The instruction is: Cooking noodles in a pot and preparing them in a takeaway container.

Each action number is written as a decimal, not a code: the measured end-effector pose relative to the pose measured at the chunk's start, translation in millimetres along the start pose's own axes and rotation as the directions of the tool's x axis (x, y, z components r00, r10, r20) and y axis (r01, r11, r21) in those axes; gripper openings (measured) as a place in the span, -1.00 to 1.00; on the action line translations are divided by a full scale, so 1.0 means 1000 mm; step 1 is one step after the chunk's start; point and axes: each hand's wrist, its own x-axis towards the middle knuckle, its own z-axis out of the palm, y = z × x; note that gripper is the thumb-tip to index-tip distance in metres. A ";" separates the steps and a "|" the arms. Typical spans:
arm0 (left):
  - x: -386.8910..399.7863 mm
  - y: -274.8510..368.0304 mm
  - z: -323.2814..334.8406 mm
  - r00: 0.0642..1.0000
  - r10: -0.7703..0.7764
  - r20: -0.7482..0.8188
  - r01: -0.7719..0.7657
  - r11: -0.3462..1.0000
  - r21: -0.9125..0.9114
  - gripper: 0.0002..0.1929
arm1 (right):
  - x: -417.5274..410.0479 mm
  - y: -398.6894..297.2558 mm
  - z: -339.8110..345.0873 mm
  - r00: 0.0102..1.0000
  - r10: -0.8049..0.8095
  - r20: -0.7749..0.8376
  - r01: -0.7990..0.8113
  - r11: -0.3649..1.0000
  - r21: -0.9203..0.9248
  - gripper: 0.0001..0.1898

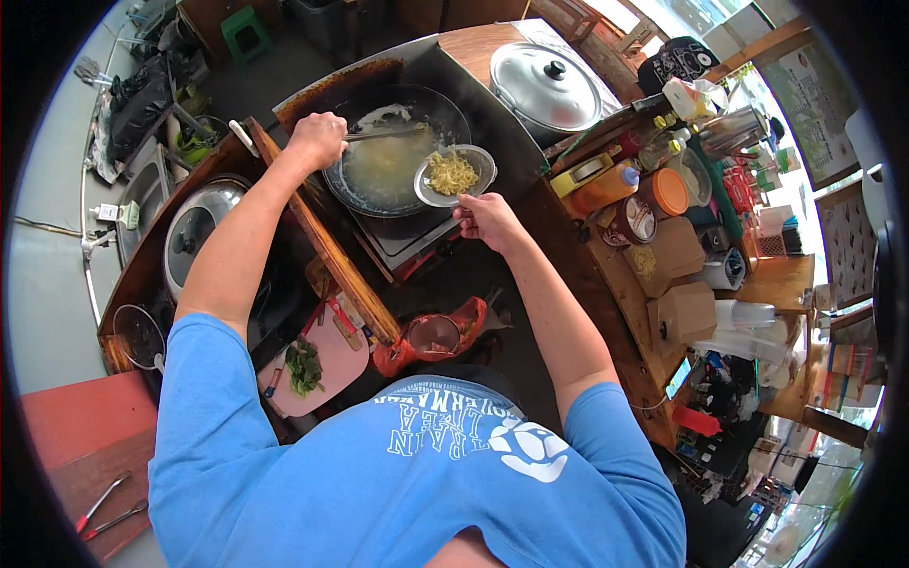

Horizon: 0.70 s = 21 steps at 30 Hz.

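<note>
My left hand [319, 143] grips a long thin utensil [387, 135], whose far end reaches over the wok; its exact kind is unclear. In my right hand [490, 220] is the handle of a small metal strainer [484, 167]. A clump of yellowish noodles [452, 172] lies in the strainer, above the wok's right side. The dark wok [454, 117] holds cloudy, pale liquid [383, 167] with foam near its far rim. Under the wok is a stove [408, 238].
Metal splash guards [497, 117] surround the stove's back and right. A lidded aluminium pot [545, 86] stands beyond. Bottles and an open cardboard box [667, 255] line the right counter. Nearer me are a wooden ledge [334, 273], a pink cutting board with leafy greens [304, 368], and a red plastic bag [465, 323].
</note>
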 end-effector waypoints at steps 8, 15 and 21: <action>-0.054 -0.009 -0.023 0.973 0.136 -0.186 -0.149 0.987 -0.054 -0.79 | 0.018 -0.008 0.000 0.997 0.018 0.074 -0.021 0.999 0.044 -0.80; -0.129 0.013 -0.093 0.943 0.037 -0.331 -0.137 0.950 -0.282 -0.81 | 0.033 -0.010 0.005 0.996 0.026 0.081 -0.031 0.998 0.059 -0.83; -0.159 0.043 -0.097 0.975 0.059 -0.212 -0.089 0.987 -0.133 -0.74 | 0.028 -0.005 0.008 0.990 -0.032 0.139 0.010 0.987 0.158 -0.83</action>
